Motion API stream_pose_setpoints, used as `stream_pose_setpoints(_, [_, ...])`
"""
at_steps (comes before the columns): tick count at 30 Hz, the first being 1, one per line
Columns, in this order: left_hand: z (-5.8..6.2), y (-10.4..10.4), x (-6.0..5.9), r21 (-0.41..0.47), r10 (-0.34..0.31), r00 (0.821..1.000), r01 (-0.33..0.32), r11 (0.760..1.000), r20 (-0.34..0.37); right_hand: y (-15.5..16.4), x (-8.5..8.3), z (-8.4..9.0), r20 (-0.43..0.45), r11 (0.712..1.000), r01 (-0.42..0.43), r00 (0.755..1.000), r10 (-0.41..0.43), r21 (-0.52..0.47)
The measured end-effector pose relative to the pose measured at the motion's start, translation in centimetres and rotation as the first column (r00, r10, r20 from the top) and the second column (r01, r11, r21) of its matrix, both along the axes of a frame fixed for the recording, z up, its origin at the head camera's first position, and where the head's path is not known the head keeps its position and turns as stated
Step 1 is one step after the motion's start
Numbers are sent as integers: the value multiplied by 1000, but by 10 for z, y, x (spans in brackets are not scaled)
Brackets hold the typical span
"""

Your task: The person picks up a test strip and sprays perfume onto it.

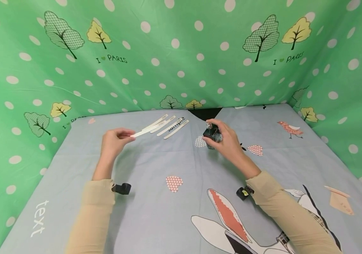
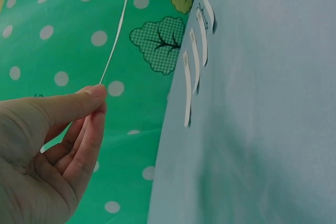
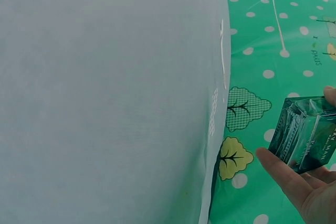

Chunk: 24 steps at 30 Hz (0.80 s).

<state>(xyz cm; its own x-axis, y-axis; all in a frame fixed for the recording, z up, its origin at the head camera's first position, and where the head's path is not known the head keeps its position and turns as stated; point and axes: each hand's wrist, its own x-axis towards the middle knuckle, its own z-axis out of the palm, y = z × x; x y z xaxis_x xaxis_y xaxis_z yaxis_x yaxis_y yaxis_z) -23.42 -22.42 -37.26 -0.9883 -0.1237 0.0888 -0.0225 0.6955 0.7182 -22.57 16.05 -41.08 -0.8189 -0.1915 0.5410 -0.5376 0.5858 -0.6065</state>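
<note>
My left hand (image 1: 115, 141) pinches one end of a slim white paper test strip (image 1: 138, 133) between thumb and fingers. In the left wrist view that strip (image 2: 115, 38) points away from the fingertips, raised off the cloth. My right hand (image 1: 227, 141) grips a dark, square glass perfume bottle (image 1: 212, 133) with a clear spray top. One finger lies at the top of the bottle and the thumb at its lower side. Pale lettering shows on the bottle (image 3: 310, 135) in the right wrist view. Between the hands, farther back, several paper strips (image 1: 176, 129) lie side by side on the cloth.
A grey-blue printed cloth (image 1: 149, 208) covers the table. Green dotted fabric (image 1: 181, 53) hangs behind it and along both sides. A black triangular patch (image 1: 205, 114) shows at the table's back edge.
</note>
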Motion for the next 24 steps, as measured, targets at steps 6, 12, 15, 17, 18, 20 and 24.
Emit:
stream_pose_setpoints(6, [1, 7, -1, -6, -17, 1000, 16, 1000, -20, 0, 0, 0, 7, 1000, 0, 1000, 0, -1])
stream_pose_setpoints(12, [3, 13, -1, -7, -26, 999, 26, 1000, -34, 0, 0, 1, 8, 1000, 4, 1000, -4, 3])
stream_pose_setpoints(15, [2, 16, -2, -9, -26, 999, 26, 1000, -45, 0, 0, 1, 8, 1000, 6, 1000, -6, 2])
stream_pose_setpoints(17, [2, 17, -2, -7, -24, 998, 24, 1000, -53, 0, 0, 1, 7, 1000, 6, 1000, -6, 2])
stream_pose_setpoints(18, [1, 18, -2, -5, -23, 998, 23, 1000, -56, 0, 0, 0, 6, 1000, 5, 1000, -5, 1])
stream_pose_setpoints(20, [1, 20, -2, -4, -24, 998, 23, 1000, -63, 0, 0, 0, 4, 1000, 5, 1000, -5, 1])
stream_pose_setpoints(24, [1, 24, -2, 3, -33, 997, 34, 999, -75, 0, 0, 0, 5, 1000, 5, 1000, -5, -1])
